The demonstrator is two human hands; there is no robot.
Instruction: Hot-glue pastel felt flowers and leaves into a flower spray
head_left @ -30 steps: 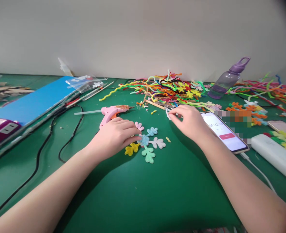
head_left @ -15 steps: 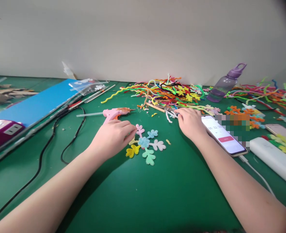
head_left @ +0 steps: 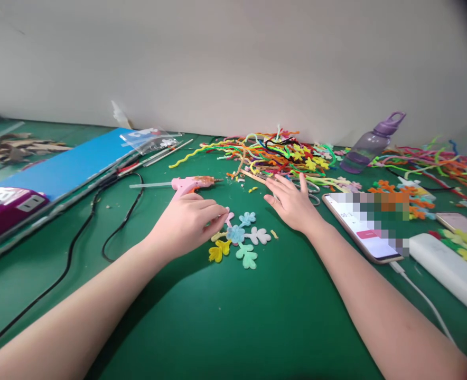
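Pale wall backs the green surface in the head view, a fuzzy flower lying near the middle. The left hand curls at its pink petal, whether pinching it I cannot tell; the right hand, released, splays near the pipe cleaners.

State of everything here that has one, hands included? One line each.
Left hand: fingers curled at the flower piece's pink arm; grip unclear.
Right hand: open, fingers spread.
Flower piece: lying on the table, coloured arms spread around a blue centre.
Glue gun: lying down, stick protruding from its back.
Phone: screen lit, cable plugged in.
Bottle: standing, cap on.
Pipe cleaners: tangled heap.
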